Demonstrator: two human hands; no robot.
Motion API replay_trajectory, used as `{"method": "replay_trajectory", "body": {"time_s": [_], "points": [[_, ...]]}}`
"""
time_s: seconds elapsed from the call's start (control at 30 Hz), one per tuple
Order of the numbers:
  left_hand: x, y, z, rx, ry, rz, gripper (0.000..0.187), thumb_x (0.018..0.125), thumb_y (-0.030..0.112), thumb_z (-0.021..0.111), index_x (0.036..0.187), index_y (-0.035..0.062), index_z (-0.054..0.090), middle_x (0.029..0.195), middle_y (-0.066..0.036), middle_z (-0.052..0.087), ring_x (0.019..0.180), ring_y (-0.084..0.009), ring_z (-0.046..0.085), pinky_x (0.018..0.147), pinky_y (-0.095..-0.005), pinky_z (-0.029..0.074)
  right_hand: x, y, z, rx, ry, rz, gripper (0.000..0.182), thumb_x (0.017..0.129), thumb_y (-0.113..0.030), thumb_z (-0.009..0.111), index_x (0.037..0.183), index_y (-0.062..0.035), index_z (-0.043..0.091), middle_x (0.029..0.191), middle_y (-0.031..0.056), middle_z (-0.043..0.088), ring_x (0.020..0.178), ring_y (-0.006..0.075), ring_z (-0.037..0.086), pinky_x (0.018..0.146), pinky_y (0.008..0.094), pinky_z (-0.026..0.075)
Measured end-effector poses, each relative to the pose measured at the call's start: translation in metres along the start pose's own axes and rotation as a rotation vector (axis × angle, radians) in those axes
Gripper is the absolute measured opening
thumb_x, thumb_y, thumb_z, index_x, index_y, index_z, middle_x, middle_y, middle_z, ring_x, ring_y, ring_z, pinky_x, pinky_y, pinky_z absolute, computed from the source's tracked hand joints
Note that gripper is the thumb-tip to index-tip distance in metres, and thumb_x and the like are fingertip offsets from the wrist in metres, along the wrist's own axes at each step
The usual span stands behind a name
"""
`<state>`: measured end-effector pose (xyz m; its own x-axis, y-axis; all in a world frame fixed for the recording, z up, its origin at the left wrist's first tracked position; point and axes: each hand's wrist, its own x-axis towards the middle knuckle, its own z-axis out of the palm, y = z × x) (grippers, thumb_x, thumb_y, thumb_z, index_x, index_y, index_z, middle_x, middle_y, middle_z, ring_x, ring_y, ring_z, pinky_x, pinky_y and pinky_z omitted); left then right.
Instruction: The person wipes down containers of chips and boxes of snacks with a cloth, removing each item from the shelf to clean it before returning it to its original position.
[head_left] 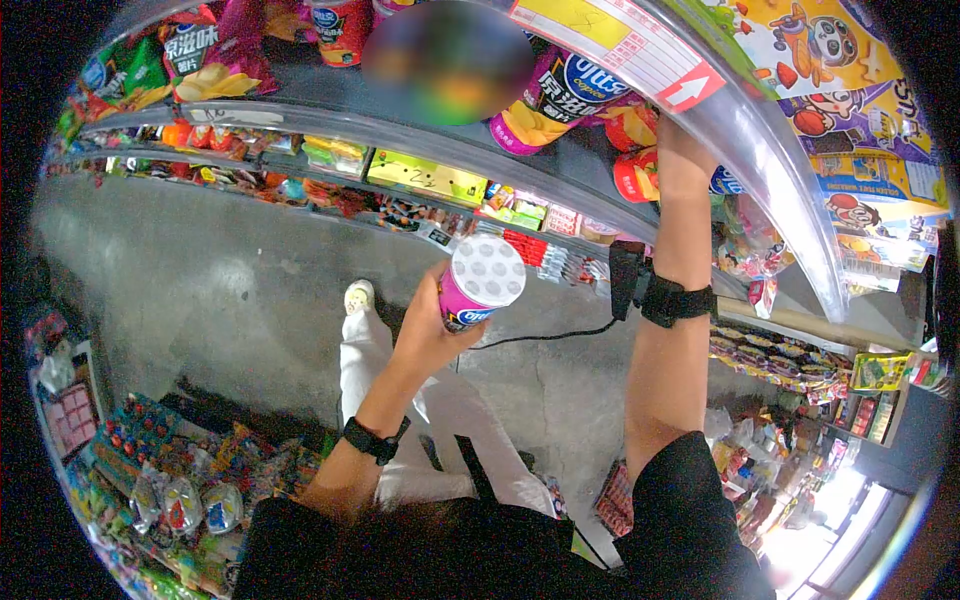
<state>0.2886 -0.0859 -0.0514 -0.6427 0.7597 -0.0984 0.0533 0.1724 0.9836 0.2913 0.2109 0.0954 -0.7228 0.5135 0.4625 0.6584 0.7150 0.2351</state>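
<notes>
Left hand [432, 312] wrapped round a purple cup [482, 285], lid up, out past the shelf's [320, 85] front edge. Right hand [684, 150] reaching in beside red cups [636, 176] near the shelf's right end; fingers hidden behind the price strip [625, 45], grasp can't be told. Drawing back would likely call for clearing the raised front edge. Open floor [220, 250] below; black cord [550, 337] could snag.

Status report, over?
Left grip: around pink canister, lid up. Right grip: at shelf, fingers hidden behind shelf lip. Possible snag: black cable near left grip.
</notes>
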Motion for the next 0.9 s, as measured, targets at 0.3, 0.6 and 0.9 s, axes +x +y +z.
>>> {"method": "replay_trajectory", "body": {"time_s": [0.3,0.6,0.9], "points": [[0.000,0.001,0.002,0.034,0.021,-0.014,0.075,0.063,0.013,0.077,0.123,-0.0038,0.036,0.113,-0.021,0.053,0.106,-0.0319,0.053,0.090,-0.0362,0.043,0.004,-0.009,-0.010,0.095,-0.138,0.224,0.045,0.091,-0.031,0.047,0.129,-0.0068,0.042,0.132,0.0116,0.045,0.124,0.0265,0.040,0.103,0.0402,0.029],[-0.001,-0.003,0.008,0.013,0.020,-0.024,0.075,0.062,0.012,0.076,0.123,-0.0045,0.037,0.112,-0.021,0.053,0.106,-0.0319,0.054,0.091,-0.0361,0.042,0.007,-0.020,0.047,0.488,0.467,0.193,0.046,0.092,-0.033,0.043,0.127,-0.0036,0.043,0.137,0.0103,0.040,0.127,0.0283,0.035,0.104,0.0440,0.026],[0.000,-0.010,0.009,-0.044,0.017,-0.046,0.075,0.062,0.013,0.077,0.123,-0.0043,0.037,0.112,-0.021,0.054,0.106,-0.0326,0.054,0.091,-0.0365,0.042,-0.041,-0.055,0.022,0.522,0.628,0.347,0.054,0.077,-0.005,0.067,0.121,0.0053,0.038,0.104,0.0176,0.051,0.098,0.0255,0.050,0.090,0.0380,0.038]]}}
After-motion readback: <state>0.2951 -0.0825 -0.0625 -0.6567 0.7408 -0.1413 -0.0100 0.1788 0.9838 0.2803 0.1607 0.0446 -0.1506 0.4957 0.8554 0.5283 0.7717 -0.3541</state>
